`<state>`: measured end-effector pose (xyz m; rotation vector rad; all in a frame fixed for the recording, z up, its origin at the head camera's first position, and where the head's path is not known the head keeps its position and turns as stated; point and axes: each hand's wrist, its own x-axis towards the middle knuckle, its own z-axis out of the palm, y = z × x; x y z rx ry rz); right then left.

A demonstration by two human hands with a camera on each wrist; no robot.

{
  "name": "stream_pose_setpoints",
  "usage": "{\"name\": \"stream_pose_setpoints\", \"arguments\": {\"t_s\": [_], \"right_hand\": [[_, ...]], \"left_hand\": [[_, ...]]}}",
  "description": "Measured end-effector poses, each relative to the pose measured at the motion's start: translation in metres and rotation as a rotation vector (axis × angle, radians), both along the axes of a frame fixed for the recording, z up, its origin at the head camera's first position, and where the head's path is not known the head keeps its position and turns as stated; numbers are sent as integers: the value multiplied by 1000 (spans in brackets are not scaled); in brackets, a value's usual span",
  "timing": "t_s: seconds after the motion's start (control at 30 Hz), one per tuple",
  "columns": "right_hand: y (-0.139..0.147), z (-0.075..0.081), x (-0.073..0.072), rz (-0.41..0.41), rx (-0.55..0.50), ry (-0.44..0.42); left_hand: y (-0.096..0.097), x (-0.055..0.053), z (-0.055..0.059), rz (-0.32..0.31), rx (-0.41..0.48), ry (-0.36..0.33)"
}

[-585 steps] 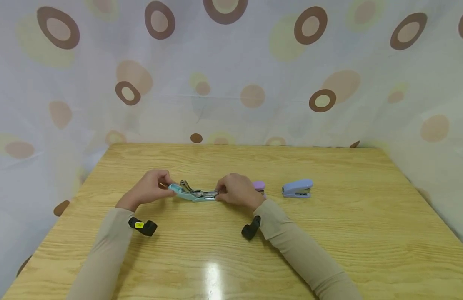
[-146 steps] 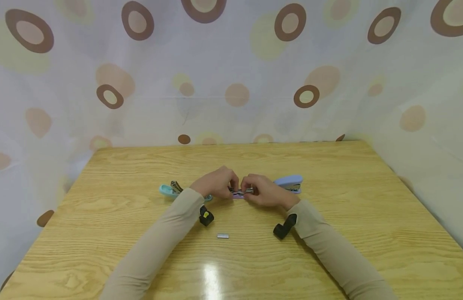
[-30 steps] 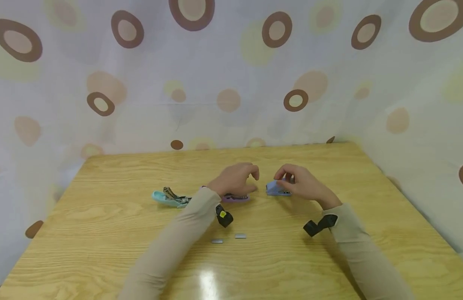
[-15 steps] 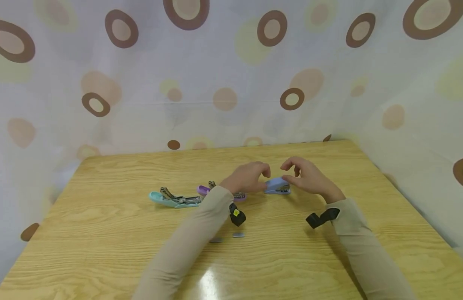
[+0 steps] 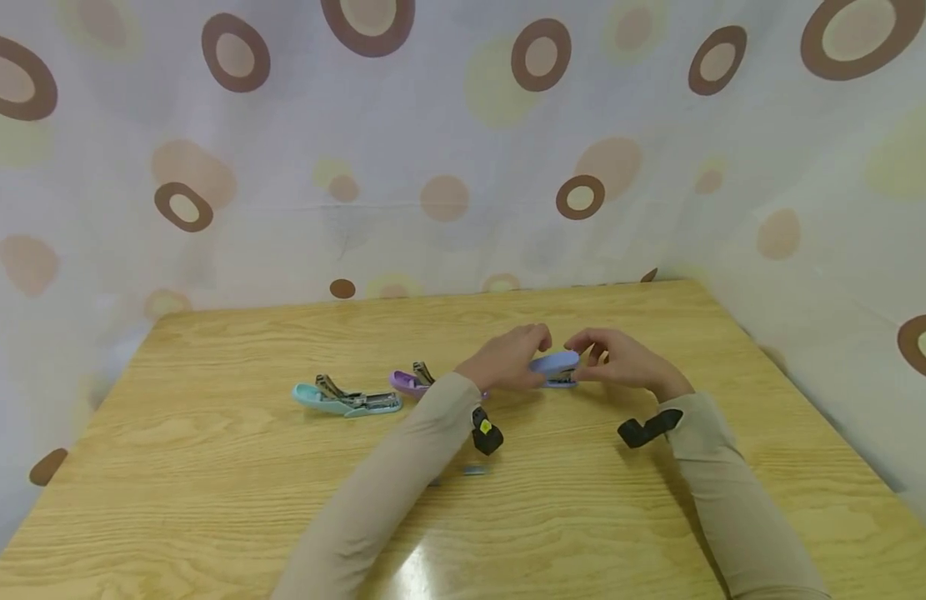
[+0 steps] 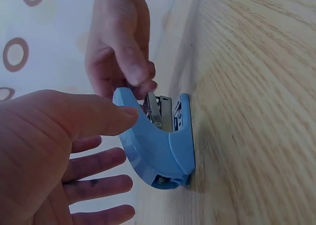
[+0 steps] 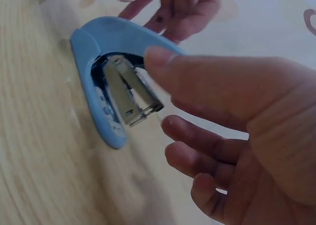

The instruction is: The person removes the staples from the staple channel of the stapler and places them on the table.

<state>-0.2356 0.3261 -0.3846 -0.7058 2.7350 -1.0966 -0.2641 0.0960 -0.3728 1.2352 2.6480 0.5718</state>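
A blue stapler [image 5: 556, 363] stands on the wooden table between the two hands, its metal magazine [image 7: 129, 87] showing under the raised top arm. My left hand [image 5: 506, 358] is at its rear end; the thumb overlaps the top arm in the left wrist view and the other fingers extend loosely behind. With thumb and fingers, my right hand [image 5: 626, 360] pinches the front tip of the top arm. To the left lie a turquoise stapler [image 5: 347, 400] and a purple stapler [image 5: 408, 383], both folded open with springy metal parts sticking up. My left forearm partly hides the purple one.
Two small staple strips lie nearer the person; one strip [image 5: 474, 471] shows plainly, the other is mostly behind the left sleeve [image 5: 402, 467]. A patterned curtain [image 5: 447, 150] hangs behind the table [image 5: 230, 467].
Hands went from the turquoise stapler to the purple one, then right to the blue one. Staple strips appeared on the table. Lately the left hand moved right and the right hand came down.
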Motion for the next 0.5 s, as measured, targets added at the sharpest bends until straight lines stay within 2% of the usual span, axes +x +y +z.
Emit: {"name": "stream_pose_setpoints", "arguments": {"t_s": [0.13, 0.23, 0.37, 0.5], "right_hand": [[4, -9, -4, 53, -4, -17], [5, -16, -8, 77, -10, -46], [3, -24, -10, 72, -22, -93], [2, -29, -11, 53, -34, -89]], "left_hand": [[7, 1, 4, -17, 17, -4], [13, 2, 5, -34, -6, 5], [19, 4, 2, -40, -36, 15], [23, 5, 0, -42, -52, 22]]}}
